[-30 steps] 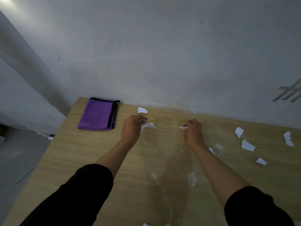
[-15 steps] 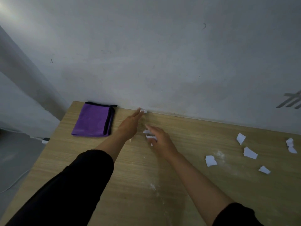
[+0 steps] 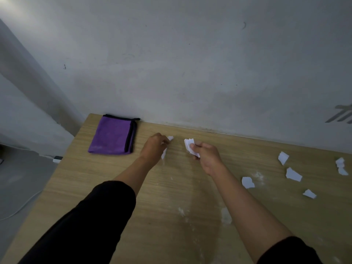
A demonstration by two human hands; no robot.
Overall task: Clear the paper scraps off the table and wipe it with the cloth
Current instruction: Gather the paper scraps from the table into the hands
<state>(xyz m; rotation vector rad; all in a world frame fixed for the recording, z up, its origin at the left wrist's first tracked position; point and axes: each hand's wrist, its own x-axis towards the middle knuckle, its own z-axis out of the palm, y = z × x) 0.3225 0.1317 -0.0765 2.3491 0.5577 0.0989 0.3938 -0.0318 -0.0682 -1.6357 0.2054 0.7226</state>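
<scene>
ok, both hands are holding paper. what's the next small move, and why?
Probably swing the right hand rightward to the nearest loose scrap. Both it and the left hand pinch white scraps, but several more lie on the right side of the table. The purple cloth sits folded and untouched, so wiping looks premature.

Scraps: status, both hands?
Both full: left hand grips scraps, right hand grips a scrap. More loose scraps lie on the table at right. Purple cloth folded, untouched. Nothing in the way.
</scene>
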